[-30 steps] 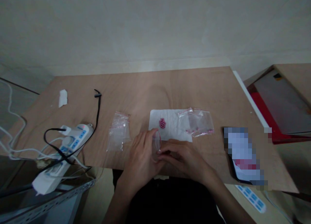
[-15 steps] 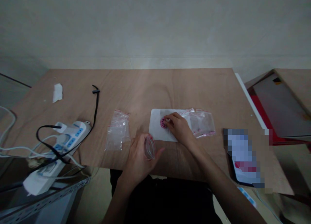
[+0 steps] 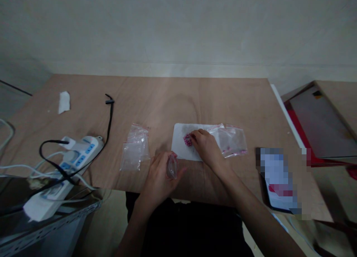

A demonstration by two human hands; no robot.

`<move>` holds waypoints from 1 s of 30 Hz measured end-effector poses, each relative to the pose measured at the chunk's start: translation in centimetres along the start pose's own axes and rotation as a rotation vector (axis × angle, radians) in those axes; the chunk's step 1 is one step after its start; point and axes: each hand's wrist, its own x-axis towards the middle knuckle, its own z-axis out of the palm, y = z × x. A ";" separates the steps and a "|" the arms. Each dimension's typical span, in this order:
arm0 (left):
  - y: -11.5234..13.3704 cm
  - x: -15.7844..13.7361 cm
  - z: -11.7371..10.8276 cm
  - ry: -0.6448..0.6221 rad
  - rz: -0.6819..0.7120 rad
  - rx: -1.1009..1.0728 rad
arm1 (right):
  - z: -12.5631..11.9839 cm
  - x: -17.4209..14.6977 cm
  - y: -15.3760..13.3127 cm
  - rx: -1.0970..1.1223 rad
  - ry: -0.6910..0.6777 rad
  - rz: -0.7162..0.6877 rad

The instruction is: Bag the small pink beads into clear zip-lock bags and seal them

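My left hand holds a small clear zip bag, its mouth parted and facing up, near the table's front edge. The fingers of my right hand are bent together at a small pile of pink beads. Whether a bead is between those fingertips is hidden. Under the pile lies a white sheet. On the sheet's right side are clear zip bags with a few pink bits along their bottom edge. More flat clear zip bags lie left of my left hand.
A white power strip with plugs and cables is on the left, and a black cable runs up from it. A scrap of white paper lies at the far left. A phone, partly pixelated, rests at the right edge.
My right fingertips have drawn closer together at the edge of the bead pile. My left hand still holds the zip bag in nearly the same place. The view has shifted slightly.
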 end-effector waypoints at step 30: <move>2.1 1.8 2.5 0.148 -0.039 -0.378 | -5.0 -6.3 -4.9 0.334 0.130 -0.312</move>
